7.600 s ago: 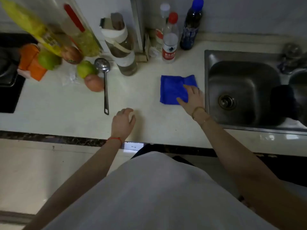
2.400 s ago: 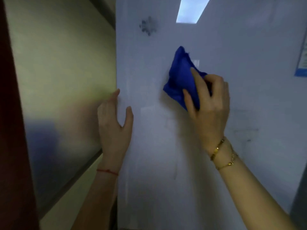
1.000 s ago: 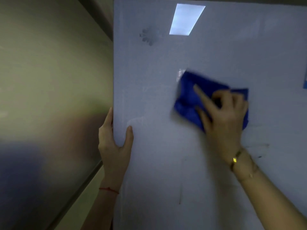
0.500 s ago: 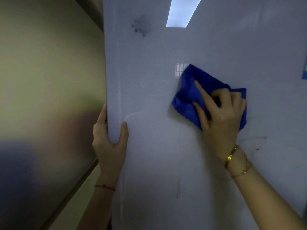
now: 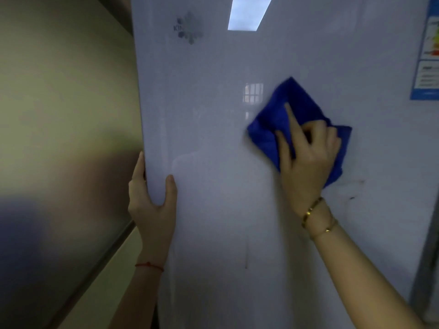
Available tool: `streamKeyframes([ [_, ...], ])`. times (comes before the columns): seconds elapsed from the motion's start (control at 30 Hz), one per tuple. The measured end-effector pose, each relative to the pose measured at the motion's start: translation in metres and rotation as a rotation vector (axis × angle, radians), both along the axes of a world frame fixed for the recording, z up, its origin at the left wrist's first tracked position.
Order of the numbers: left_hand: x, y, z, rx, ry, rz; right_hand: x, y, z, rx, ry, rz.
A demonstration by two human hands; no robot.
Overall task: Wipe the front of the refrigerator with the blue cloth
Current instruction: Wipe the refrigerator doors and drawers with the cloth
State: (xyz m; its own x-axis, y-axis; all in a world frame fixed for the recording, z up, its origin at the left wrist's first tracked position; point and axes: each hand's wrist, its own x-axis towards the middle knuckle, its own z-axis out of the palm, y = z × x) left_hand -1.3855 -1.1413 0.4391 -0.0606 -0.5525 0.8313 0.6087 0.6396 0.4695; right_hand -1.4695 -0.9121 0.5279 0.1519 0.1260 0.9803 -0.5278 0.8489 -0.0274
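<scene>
The glossy white refrigerator front fills most of the head view. A crumpled blue cloth is pressed flat against the door at mid height, right of centre. My right hand lies over the cloth's lower part, fingers spread on it and pressing it to the door. At the door's left edge my left hand grips the refrigerator, thumb on the front and fingers wrapped round the side. Dark smudges show on the door just right of the cloth.
A shiny beige wall panel runs along the left of the refrigerator. An energy label sticker sits at the door's upper right. A snowflake logo is near the top left. A ceiling light reflects at the top.
My right hand has slid the blue cloth a little to the right across the door over the last second. My left hand keeps its grip on the door's left edge.
</scene>
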Motion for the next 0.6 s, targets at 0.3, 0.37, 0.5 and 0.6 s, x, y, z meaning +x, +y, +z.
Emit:
streamKeyframes([
  [0.3, 0.002, 0.001, 0.001, 0.006, -0.012, 0.031, 0.008, 0.016, -0.076, 0.426, 0.059, -0.037],
  [0.37, 0.002, 0.002, 0.000, 0.002, -0.005, 0.046, 0.000, 0.022, -0.036, 0.254, 0.051, -0.022],
  [0.5, 0.002, 0.004, 0.001, 0.016, -0.030, 0.062, 0.002, -0.003, -0.004, 0.204, 0.089, 0.069],
  [0.6, 0.003, 0.003, -0.001, 0.023, -0.055, 0.056, 0.009, -0.009, -0.070, 0.455, 0.132, 0.107],
])
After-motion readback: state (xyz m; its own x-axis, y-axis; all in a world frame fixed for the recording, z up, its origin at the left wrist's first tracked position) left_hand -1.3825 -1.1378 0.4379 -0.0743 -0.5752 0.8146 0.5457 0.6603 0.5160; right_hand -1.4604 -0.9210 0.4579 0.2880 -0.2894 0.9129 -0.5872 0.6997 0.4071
